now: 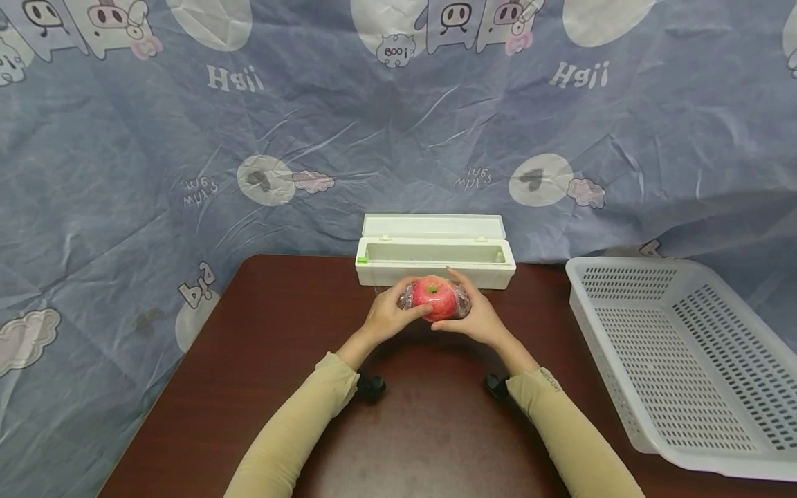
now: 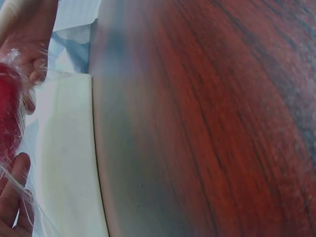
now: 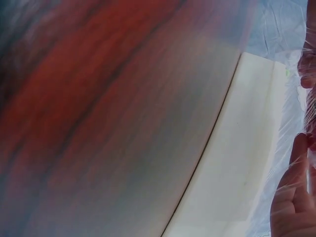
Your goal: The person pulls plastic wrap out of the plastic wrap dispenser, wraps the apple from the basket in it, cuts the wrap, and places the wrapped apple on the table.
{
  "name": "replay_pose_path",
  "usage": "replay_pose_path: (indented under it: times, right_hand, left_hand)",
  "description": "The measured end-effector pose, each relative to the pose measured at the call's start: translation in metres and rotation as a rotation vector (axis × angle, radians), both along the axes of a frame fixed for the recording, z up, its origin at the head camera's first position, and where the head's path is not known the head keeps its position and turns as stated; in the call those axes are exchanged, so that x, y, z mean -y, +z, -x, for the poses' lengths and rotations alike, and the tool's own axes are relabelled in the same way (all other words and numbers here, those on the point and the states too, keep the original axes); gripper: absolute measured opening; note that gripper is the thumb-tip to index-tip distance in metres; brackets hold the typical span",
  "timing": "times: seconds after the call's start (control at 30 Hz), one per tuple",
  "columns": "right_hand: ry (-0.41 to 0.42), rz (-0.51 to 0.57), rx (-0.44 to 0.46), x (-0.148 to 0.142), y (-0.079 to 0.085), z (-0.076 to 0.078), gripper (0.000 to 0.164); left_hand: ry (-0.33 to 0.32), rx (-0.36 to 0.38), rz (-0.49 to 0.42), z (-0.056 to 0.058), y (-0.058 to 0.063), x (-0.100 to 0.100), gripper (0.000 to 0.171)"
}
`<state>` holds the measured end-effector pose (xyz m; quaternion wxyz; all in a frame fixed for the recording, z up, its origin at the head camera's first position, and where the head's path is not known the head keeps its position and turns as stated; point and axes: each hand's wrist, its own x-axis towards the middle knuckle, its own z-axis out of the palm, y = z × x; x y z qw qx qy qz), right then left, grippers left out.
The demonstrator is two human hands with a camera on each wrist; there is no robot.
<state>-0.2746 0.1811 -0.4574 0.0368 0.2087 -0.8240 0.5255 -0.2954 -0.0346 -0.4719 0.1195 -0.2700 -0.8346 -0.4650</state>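
Note:
A red apple (image 1: 434,299) with a green stem spot is wrapped in clear cling film (image 1: 461,301), which bunches at both sides. My left hand (image 1: 387,317) grips it from the left, its thumb across the apple's lower front. From the right, my right hand (image 1: 478,319) holds the film-covered side, thumb below and fingers above. The apple is held above the table, in front of a white cling film box (image 1: 436,275) whose lid stands raised. In the left wrist view, the wrapped apple (image 2: 9,111) shows at the left edge, with film stretching to the fingers.
A dark brown wooden table (image 1: 274,325) lies beneath the hands. To the right stands a large white perforated plastic basket (image 1: 607,360). A blue-grey patterned cloth (image 1: 386,152) hangs behind the table.

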Motion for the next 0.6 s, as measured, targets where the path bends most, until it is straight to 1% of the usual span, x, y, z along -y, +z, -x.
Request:
replay_pose_path:
  times: [0.07,0.17,0.27,0.43,0.5,0.6]
  right_hand:
    - [0.016,0.009,-0.011,0.002,0.008,-0.006,0.097]
    - [0.012,-0.003,-0.027,0.005,0.018,-0.014,0.089]
    - [0.001,-0.013,-0.030,0.006,0.019,-0.014,0.086]
    - [0.000,-0.009,-0.036,0.006,0.015,-0.010,0.086]
    - [0.002,0.001,-0.036,0.005,0.008,-0.005,0.087]
    - [-0.006,0.020,-0.027,0.002,-0.004,0.004,0.088]
  left_hand:
    - [0.005,0.000,0.008,0.000,-0.001,0.000,0.061]
    - [0.021,0.010,0.020,-0.001,-0.001,0.000,0.059]
    - [0.028,0.008,0.016,-0.002,-0.002,-0.001,0.059]
    - [0.036,-0.006,0.016,-0.002,-0.003,0.000,0.063]
    - [0.040,0.001,0.026,-0.002,-0.003,0.000,0.065]
    - [0.055,0.023,0.040,-0.003,-0.003,0.000,0.074]
